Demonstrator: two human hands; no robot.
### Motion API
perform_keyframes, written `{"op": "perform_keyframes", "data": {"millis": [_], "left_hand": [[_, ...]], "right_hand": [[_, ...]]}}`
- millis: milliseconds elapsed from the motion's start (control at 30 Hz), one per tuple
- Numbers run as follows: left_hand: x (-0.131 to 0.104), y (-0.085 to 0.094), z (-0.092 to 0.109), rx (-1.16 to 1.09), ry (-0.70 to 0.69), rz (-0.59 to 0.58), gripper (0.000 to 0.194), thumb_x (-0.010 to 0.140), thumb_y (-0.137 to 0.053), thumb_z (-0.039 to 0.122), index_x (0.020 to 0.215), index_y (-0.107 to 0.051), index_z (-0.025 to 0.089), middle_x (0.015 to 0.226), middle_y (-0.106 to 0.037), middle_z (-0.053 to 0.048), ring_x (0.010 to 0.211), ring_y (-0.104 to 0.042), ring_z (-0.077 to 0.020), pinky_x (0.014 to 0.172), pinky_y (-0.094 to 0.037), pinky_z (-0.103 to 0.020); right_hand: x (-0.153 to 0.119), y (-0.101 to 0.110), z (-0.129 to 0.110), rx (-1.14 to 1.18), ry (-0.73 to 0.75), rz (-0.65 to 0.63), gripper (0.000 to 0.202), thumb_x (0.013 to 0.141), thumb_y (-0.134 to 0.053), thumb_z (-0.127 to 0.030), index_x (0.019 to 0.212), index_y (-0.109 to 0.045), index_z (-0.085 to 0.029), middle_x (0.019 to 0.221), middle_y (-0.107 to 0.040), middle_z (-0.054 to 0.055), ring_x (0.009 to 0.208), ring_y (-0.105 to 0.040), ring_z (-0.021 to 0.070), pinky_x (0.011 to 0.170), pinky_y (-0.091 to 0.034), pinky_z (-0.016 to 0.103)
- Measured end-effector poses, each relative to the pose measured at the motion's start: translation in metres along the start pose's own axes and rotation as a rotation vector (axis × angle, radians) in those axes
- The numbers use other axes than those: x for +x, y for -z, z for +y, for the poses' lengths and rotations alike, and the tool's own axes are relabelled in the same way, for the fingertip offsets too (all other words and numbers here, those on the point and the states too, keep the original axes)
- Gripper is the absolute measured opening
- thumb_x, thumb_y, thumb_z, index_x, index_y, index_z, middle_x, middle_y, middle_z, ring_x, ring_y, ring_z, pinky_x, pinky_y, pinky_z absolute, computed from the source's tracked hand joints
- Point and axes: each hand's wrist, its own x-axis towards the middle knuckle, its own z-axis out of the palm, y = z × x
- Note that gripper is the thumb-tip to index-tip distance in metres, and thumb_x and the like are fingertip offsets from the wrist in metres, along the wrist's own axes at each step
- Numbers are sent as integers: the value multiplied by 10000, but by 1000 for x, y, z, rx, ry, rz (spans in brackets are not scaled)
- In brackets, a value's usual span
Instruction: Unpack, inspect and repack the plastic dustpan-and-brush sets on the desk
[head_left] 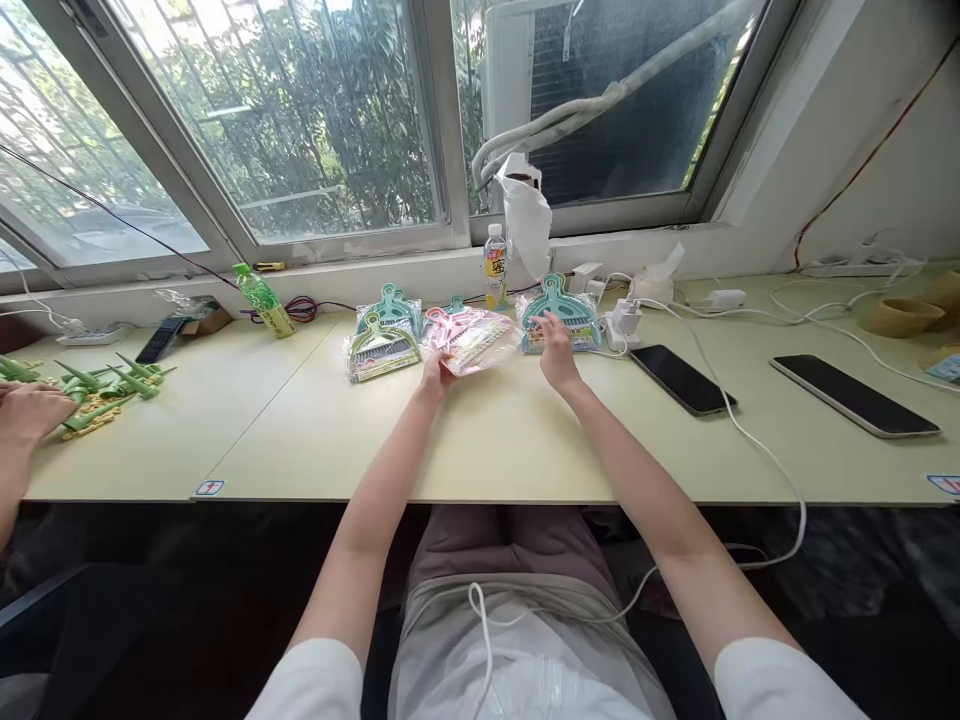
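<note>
My left hand (438,372) is closed on the near left edge of a pink mini dustpan and brush set (472,338) in a clear plastic bag, held tilted just over the table. My right hand (559,355) has its fingers apart and slightly bent, in front of a teal bagged dustpan and brush set (577,318). Whether its fingertips touch that bag I cannot tell. Left of the pink set lies a green bagged set (384,350), with another teal set (401,308) behind it. A further teal handle (456,303) shows behind the pink bag.
A drink bottle (495,268) stands by the window sill and a green bottle (264,302) leans further left. On the right lie two dark phones (682,380) (855,395), a charger (624,322) and white cables. Another person's hand (34,412) rests by green plastic leaves (112,385).
</note>
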Motion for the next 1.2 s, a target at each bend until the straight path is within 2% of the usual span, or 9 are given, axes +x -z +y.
{"op": "perform_keyframes", "data": {"millis": [67,133,267,333,567,700,900,1067,1200], "left_hand": [[1,11,7,-39,-9,-17,453,655,-537,87,1102,-565,151,807,-680,-52,676,-653,-168,539,-546,-229],[2,19,11,-27,7,-53,461,650,-544,81,1105,-568,149,791,-677,-61,647,-648,-174,491,-526,-227],[3,23,11,55,108,-119,354,671,-544,81,1019,-575,132,681,-624,-37,504,-580,-143,378,-448,-211],[3,22,9,89,153,-148,293,686,-536,80,974,-567,125,637,-597,-23,458,-548,-131,354,-427,-207],[4,23,9,133,185,-193,271,746,-572,124,1016,-561,111,643,-626,-30,429,-535,-105,339,-393,-174],[4,22,8,166,209,-234,204,824,-545,167,1014,-570,97,747,-689,-91,465,-566,-101,363,-411,-171],[-2,23,4,356,166,-404,169,788,-678,165,932,-620,100,675,-662,-38,473,-594,-97,486,-516,-196],[-9,18,4,467,107,-584,353,740,-722,170,1068,-622,84,778,-717,-84,588,-678,-156,596,-577,-270],[-14,13,6,506,65,-582,487,726,-734,173,1174,-560,95,787,-716,-73,585,-695,-173,552,-558,-256]], "right_hand": [[-1,2,1,-188,176,-29,439,877,-517,-128,1278,-596,-287,1501,-451,47,1465,-287,271,1177,-284,544],[-2,3,2,-256,237,-77,480,861,-581,-145,1312,-586,-311,1520,-430,23,1478,-251,277,1179,-269,551],[2,1,5,-166,280,-129,211,873,-634,-255,1046,-744,-306,1344,-608,19,1355,-448,280,1113,-371,514],[3,1,5,-68,284,-129,162,895,-613,-298,916,-773,-297,1221,-683,22,1248,-551,264,1075,-412,482],[-2,4,-8,149,268,-29,256,944,-538,-330,1066,-759,-292,1247,-686,27,1174,-626,239,1033,-441,403],[-3,5,-12,71,254,5,275,962,-510,-324,1094,-748,-287,1067,-750,27,1034,-674,231,1009,-434,403],[0,6,-4,-51,205,75,282,965,-500,-325,1015,-765,-242,930,-731,49,918,-657,232,921,-460,395],[3,8,-1,-46,252,167,273,954,-525,-381,1064,-759,-291,1107,-662,57,1002,-622,228,929,-488,395],[4,9,2,30,242,137,285,950,-525,-391,1094,-751,-293,1266,-589,67,1003,-636,214,915,-519,390]]}}
